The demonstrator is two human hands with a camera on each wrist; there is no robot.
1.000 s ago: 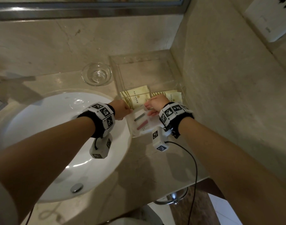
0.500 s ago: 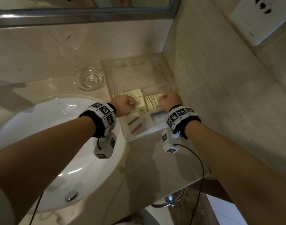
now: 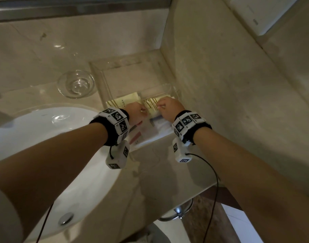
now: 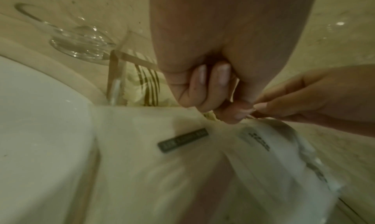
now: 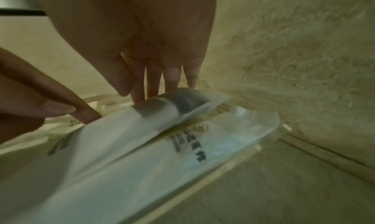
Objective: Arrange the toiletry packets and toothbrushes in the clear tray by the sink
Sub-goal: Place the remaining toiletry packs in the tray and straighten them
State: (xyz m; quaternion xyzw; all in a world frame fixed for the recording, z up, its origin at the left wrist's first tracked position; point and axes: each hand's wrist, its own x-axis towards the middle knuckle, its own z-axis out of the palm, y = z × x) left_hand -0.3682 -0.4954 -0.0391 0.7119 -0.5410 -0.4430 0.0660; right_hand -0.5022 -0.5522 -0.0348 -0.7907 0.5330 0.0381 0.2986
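The clear tray (image 3: 104, 85) sits in the counter corner beside the sink. Two yellow striped packets (image 3: 122, 102) (image 3: 151, 104) lie side by side in its middle. In the near part lie white toothbrush packets (image 3: 160, 126); one with a red brush (image 3: 138, 135) is half hidden under my left wrist. My left hand (image 3: 144, 110) pinches the far end of a toothbrush packet (image 4: 152, 147) between thumb and forefinger. My right hand (image 3: 159, 106) meets it fingertip to fingertip and pinches the folded end of the packet (image 5: 142, 147) next to it.
A small glass bowl (image 3: 76, 84) stands left of the tray. The white basin (image 3: 45, 137) lies under my left forearm. A stone wall (image 3: 220, 85) runs close along the tray's right side, with a white socket plate (image 3: 255, 14) high on it.
My right hand has moved left until its fingertips meet my left hand's over the packets' far ends. The left hand has hardly moved.
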